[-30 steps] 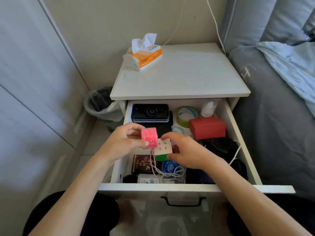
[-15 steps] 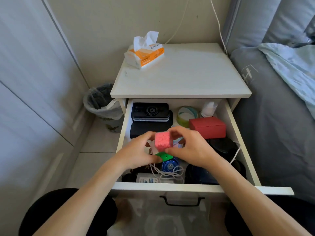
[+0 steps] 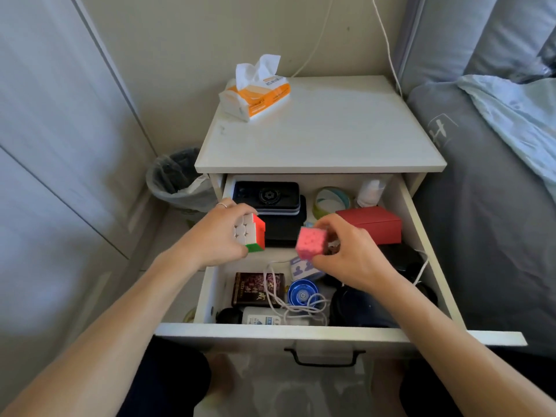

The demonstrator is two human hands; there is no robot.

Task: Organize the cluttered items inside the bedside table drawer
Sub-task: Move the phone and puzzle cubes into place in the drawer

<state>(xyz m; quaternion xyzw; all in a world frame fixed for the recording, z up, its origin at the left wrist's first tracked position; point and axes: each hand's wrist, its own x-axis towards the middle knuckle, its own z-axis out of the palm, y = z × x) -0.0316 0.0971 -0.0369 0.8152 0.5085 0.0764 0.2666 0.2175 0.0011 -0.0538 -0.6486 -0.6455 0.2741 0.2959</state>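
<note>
The bedside table drawer (image 3: 337,333) is pulled open and full of items. My left hand (image 3: 215,236) grips a puzzle cube (image 3: 251,233) with white, red and green faces above the drawer's left side. My right hand (image 3: 349,254) holds a pink cube (image 3: 310,243) over the drawer's middle. Below lie a dark red booklet (image 3: 257,289), a blue round yo-yo (image 3: 302,294), a tangled white cable (image 3: 288,307) and a white bottle (image 3: 261,319) on its side. Further back are a black flat box (image 3: 266,196), a tape roll (image 3: 331,201) and a red box (image 3: 371,222).
A tissue pack (image 3: 255,93) lies on the bedside table top (image 3: 331,130). A lined waste bin (image 3: 177,179) stands on the floor to the left. The grey bed (image 3: 493,206) borders the drawer on the right. Dark round objects (image 3: 361,308) fill the drawer's right front.
The two cubes were held together a moment ago and are now apart. The puzzle cube went left in my left hand, and the pink cube passed to my right hand.
</note>
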